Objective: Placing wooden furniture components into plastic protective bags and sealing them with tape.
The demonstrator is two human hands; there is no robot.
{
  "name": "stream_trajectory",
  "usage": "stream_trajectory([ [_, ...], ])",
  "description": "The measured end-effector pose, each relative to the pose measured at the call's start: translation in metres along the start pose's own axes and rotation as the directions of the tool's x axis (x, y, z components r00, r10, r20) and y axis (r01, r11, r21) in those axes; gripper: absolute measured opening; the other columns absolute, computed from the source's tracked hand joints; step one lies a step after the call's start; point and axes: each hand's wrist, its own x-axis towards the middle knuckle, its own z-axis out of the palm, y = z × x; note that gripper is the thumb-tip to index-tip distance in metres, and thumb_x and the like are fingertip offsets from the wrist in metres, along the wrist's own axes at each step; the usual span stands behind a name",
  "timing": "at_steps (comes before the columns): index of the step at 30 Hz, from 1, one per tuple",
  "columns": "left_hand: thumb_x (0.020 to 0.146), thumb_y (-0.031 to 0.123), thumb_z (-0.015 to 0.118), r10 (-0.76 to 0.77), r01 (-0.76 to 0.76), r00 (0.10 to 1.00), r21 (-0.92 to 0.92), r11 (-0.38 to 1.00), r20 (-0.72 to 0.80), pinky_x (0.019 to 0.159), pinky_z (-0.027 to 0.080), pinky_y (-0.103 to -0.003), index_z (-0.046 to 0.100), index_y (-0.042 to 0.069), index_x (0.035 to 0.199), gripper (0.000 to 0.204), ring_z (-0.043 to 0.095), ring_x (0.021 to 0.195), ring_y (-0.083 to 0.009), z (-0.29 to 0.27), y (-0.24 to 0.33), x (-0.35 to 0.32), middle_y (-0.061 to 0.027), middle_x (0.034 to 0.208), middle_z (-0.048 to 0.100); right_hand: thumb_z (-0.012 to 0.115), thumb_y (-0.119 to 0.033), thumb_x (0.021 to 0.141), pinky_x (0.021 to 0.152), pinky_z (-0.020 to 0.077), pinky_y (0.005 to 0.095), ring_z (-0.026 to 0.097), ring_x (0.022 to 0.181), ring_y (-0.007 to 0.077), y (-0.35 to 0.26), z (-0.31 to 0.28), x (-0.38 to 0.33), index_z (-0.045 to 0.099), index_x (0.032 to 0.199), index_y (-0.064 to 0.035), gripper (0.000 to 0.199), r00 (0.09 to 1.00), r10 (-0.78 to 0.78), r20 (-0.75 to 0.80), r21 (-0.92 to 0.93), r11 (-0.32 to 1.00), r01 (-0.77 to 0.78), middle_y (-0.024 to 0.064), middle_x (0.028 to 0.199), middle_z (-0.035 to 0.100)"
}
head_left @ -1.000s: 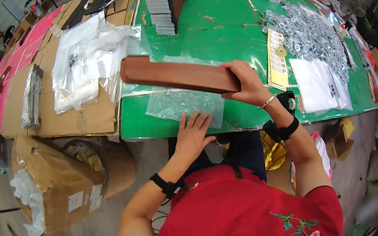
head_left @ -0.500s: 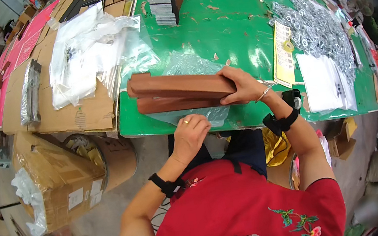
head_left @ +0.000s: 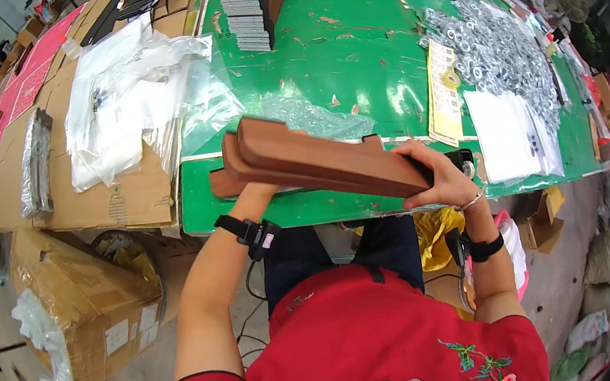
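Green table [head_left: 355, 49], hands [head_left: 442, 176] on brown pieces [head_left: 316, 160]

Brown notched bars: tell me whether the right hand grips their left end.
No, the right hand grips the brown notched bars at their right end.

Two hands [head_left: 443, 176], two held brown pieces [head_left: 332, 161], one tape roll [head_left: 451, 79].

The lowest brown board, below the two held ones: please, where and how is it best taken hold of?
Grip the lowest board probably by its left end, coming from the left, thumb and fingers across its long sides. That narrow end sticks out beyond the two held boards, while they and the left hand hide much of the rest.
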Motion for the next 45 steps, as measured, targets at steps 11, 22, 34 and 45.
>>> stream_trajectory([
  [11, 0.101, 0.023, 0.057, 0.013, -0.026, 0.882, -0.021, 0.999, -0.470, 0.081, 0.053, -0.027, 0.063, 0.002, 0.121, 0.029, 0.064, 0.089, -0.0135, -0.100, 0.089, -0.058, -0.0073, 0.100, 0.068, 0.087, -0.019, 0.061, 0.101, 0.0417, 0.0401, 0.055, 0.116, 0.0322, 0.010, 0.043, 0.029, 0.055, 0.128, -0.0076, 0.074, 0.985, -0.165, 0.051, -0.209, 0.963, 0.172, 0.0121, 0.120, 0.057],
  [22, 0.103, 0.009, 0.052, 0.312, -0.010, 0.500, 0.355, 0.935, -0.808, 0.078, 0.048, -0.024, 0.063, 0.000, 0.120, 0.022, 0.056, 0.087, -0.0090, -0.061, 0.098, -0.183, -0.0034, 0.099, 0.062, 0.088, -0.015, 0.056, 0.093, 0.0438, 0.0433, 0.056, 0.108, 0.0327, 0.020, 0.057, 0.078, 0.054, 0.127, -0.0092, 0.078, 0.940, -0.341, -0.026, -0.510, 0.813, 0.281, 0.0112, 0.113, 0.058],
  [34, 0.085, -0.005, 0.062, 0.430, -0.093, 0.844, 0.702, 0.706, -0.321, 0.072, 0.051, -0.036, 0.071, 0.007, 0.102, 0.022, 0.063, 0.083, -0.0292, 0.018, 0.097, -0.169, -0.0108, 0.092, 0.065, 0.087, -0.016, 0.058, 0.097, 0.0432, 0.0435, 0.055, 0.113, 0.0341, 0.040, 0.061, 0.084, 0.055, 0.127, -0.0111, 0.076, 0.945, -0.327, 0.027, -0.485, 0.822, 0.299, 0.0097, 0.119, 0.059],
  [45, 0.085, -0.001, 0.065, 0.396, -0.088, 0.874, 0.711, 0.697, -0.280, 0.071, 0.050, -0.038, 0.070, 0.008, 0.098, 0.016, 0.062, 0.081, -0.0290, 0.027, 0.078, -0.171, -0.0073, 0.088, 0.064, 0.088, -0.020, 0.058, 0.096, 0.0433, 0.0427, 0.055, 0.112, 0.0340, 0.033, 0.057, 0.081, 0.056, 0.126, -0.0115, 0.075, 0.969, -0.245, 0.010, -0.511, 0.832, 0.215, 0.0110, 0.115, 0.059],
])
